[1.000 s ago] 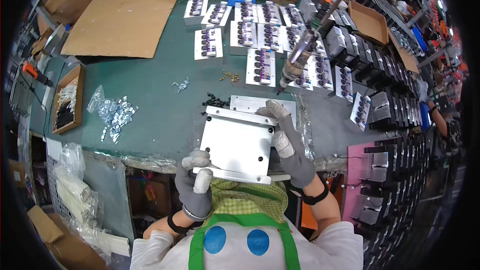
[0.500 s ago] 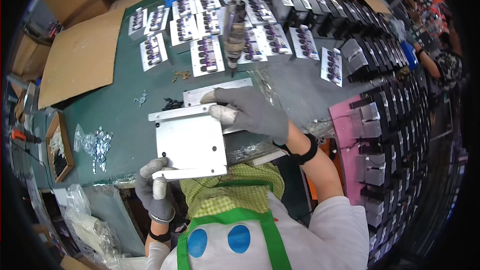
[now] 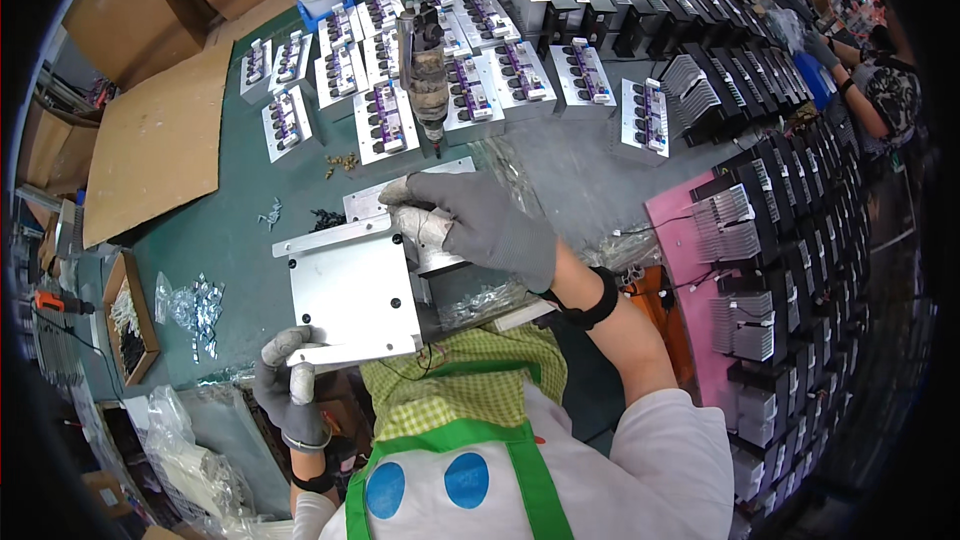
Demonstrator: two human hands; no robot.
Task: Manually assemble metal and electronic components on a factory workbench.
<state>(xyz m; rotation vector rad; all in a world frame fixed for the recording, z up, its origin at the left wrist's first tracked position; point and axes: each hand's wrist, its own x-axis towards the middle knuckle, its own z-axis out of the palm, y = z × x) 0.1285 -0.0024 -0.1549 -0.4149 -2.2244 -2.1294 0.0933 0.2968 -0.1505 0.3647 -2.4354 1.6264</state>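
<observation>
A silver sheet-metal bracket [image 3: 350, 290] with two raised flanged edges is held over the front of the table, its flat face turned up and dark round spots near its corners. My left hand [image 3: 285, 390], in a grey glove with whitish fingertips, pinches the near flange at its left end. My right hand [image 3: 480, 230], gloved the same way, grips the far flange at its right end, thumb and fingers closed. Behind the bracket another metal plate [image 3: 366, 202] lies on the table, partly hidden by my right hand. A heap of small black screws [image 3: 326, 220] is beside that plate.
A power screwdriver [image 3: 428, 90] hangs beyond my hands. Several metal blocks with purple circuit boards [image 3: 384, 122] stand behind it. Finned black units [image 3: 745, 215] line the right. Cardboard [image 3: 160, 140], silver pieces [image 3: 205, 310] and a parts box [image 3: 130, 320] are at left. Another person [image 3: 885, 100] is far right.
The whole view has shifted, so table items appear further left and slightly lower. Both hands still hold the bracket; a corner spot near my right thumb now shows.
</observation>
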